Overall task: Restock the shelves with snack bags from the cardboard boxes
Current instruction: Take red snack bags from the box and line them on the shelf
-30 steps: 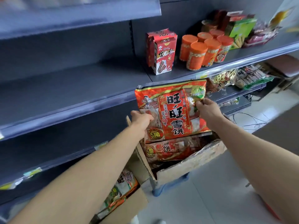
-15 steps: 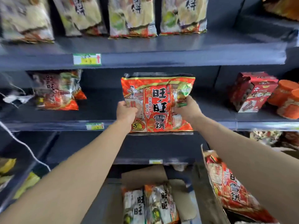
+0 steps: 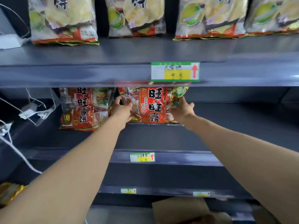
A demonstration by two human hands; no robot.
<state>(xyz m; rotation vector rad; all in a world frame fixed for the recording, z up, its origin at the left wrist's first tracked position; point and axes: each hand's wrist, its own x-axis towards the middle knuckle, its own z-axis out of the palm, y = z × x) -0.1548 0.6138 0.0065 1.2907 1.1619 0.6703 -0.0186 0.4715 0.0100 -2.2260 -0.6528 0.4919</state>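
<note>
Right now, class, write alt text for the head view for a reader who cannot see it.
The left hand and right hand hold a red snack bag upright on a dark shelf, just right of a matching bag. Pale bags line the upper shelf; a cardboard box shows below.

A snack bag (image 3: 152, 105) stood upright well back on the middle shelf (image 3: 226, 135), under the lip of the upper shelf (image 3: 97, 73). The left hand (image 3: 122, 109) gripped the bag's left edge and the right hand (image 3: 182, 109) its right edge. Just to its left a second bag (image 3: 82, 109) stood on the same shelf. A row of bags (image 3: 63, 21) stood along the upper shelf, with a price label (image 3: 175, 71) on that shelf's front edge directly above the held bag. A smaller label (image 3: 142, 157) sat on the middle shelf's front edge. Cords (image 3: 29, 112) hung at the far left. A cardboard box (image 3: 181, 210) lay lowest, between the arms.
</note>
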